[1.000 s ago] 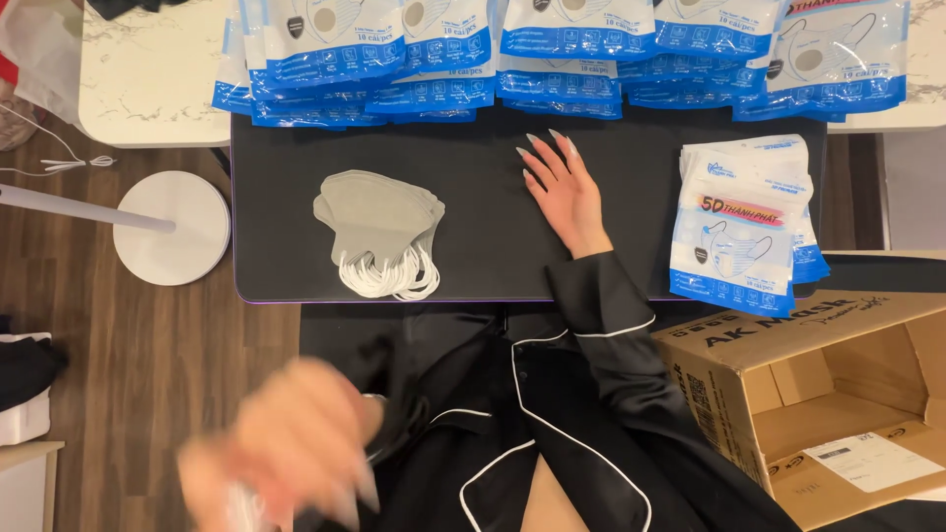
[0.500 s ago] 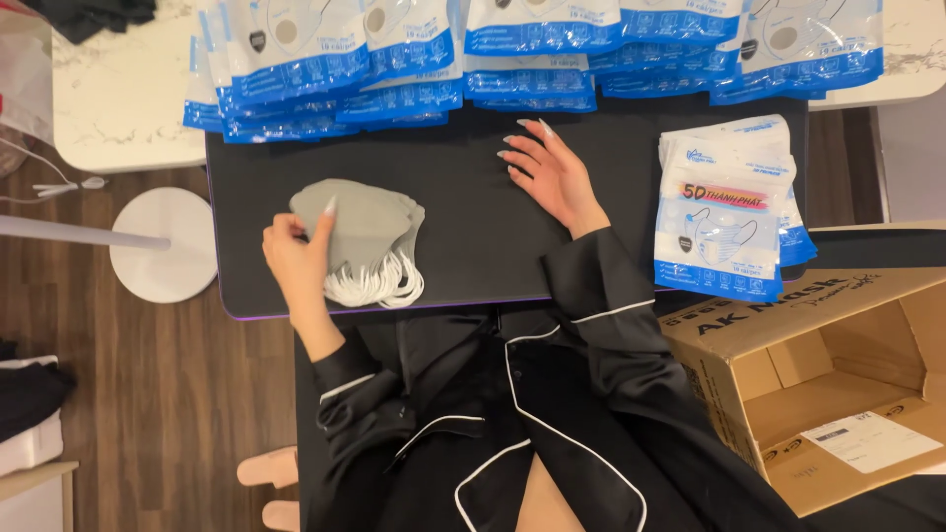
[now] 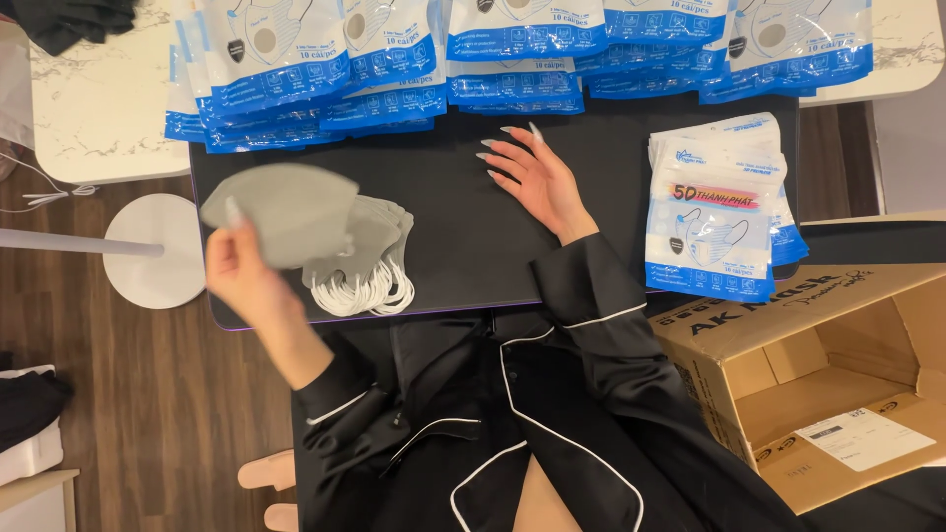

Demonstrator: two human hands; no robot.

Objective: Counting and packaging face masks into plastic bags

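My left hand (image 3: 241, 276) pinches a grey mask (image 3: 281, 212) lifted just above the mask stack (image 3: 370, 261) at the black mat's (image 3: 463, 256) left edge, w/ right hand (image 3: 537, 177) flat, fingers spread, holding nothing, mid-mat.

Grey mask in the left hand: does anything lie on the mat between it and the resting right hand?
Nothing visible does. The grey mask is lifted by the left hand above the mask stack; bare black mat runs to the right hand.
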